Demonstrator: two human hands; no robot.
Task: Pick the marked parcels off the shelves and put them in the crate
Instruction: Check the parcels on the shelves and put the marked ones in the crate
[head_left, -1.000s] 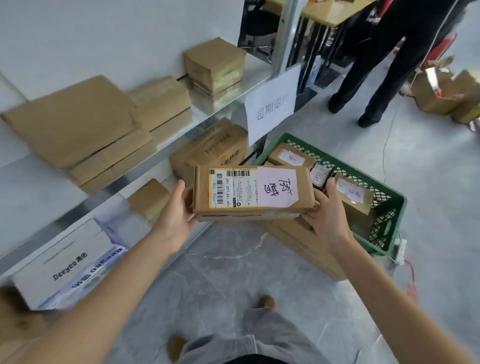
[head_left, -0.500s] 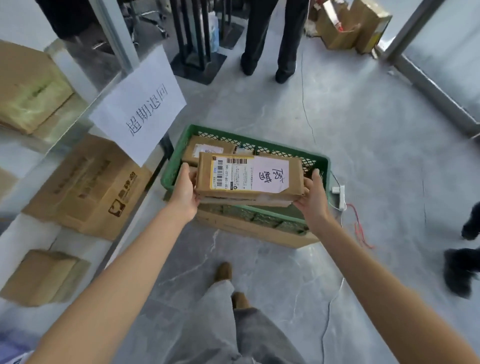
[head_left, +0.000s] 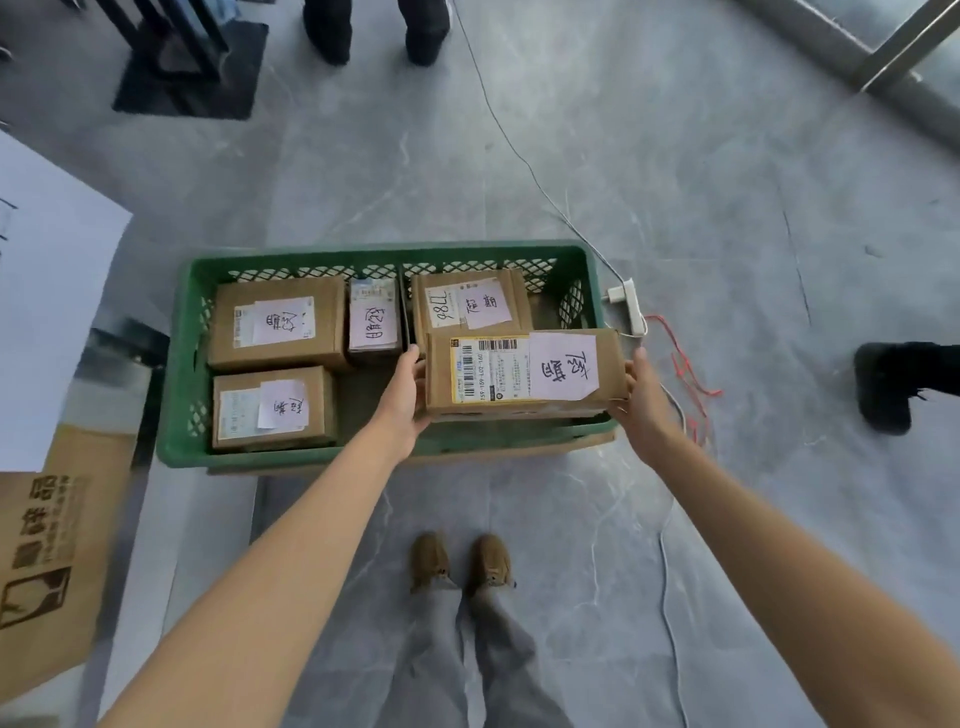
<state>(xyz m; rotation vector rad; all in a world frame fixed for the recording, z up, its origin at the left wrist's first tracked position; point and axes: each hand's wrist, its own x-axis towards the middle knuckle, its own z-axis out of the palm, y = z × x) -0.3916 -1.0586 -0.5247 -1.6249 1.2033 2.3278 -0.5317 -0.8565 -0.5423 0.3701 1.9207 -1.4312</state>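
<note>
The grip is two-handed: the left hand and the right hand each curl round one short end of a long brown parcel. They squeeze it between them, with the label and the handwritten note facing up. Little seems to support the parcel from below, so the hold rests mostly on inward pressure. I judge that easing either hand early would let that end drop and the box swing.

The parcel hangs level over the near right corner of the green crate, not yet set down. Its right end reaches to or just past the crate's right wall, and its near edge lies over the front rim; whether it touches the rim I cannot tell. Lowered straight from here, it would likely catch on the rim and tip outward rather than go in.

The open floor of the crate lies a little to the left, between the front-left parcel and the right wall, so a shift left and away looks needed first. That gap seems tight for so long a box. The left hand could get nipped against the neighbour, or the box could settle askew on the back-right parcel.

Just outside the right wall lie a white power strip and loose red wires; a parcel spilling over would land on them.
</note>
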